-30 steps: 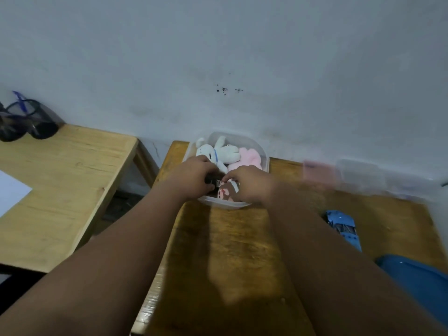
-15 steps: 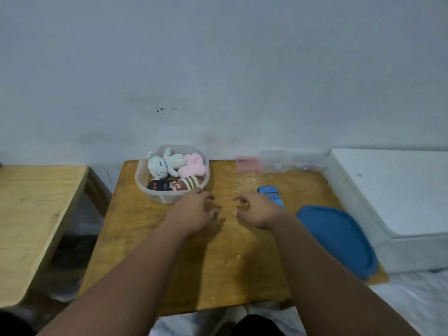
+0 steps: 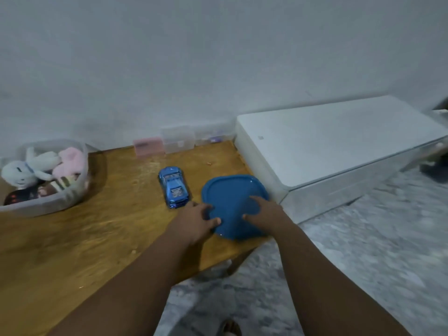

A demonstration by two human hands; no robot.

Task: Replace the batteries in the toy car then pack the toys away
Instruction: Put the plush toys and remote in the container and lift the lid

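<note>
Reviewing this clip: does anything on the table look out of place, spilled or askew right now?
One thing: the blue toy car sits loose on the wooden table, outside the clear tub holding the plush toys. Both hands, left hand and right hand, are on the blue lid. A few crumbs dot the tabletop; nothing looks damaged.

A wooden table point(image 3: 72, 238) stands against a plain white wall point(image 3: 218, 57), white cabinet point(image 3: 339, 146) alongside.

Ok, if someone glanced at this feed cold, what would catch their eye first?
Both hands on the blue lid at the table's near right corner: left hand at its left edge, right hand on top. Just left of it sits the shiny blue toy car. At far left, a clear tub holds plush toys.
</note>
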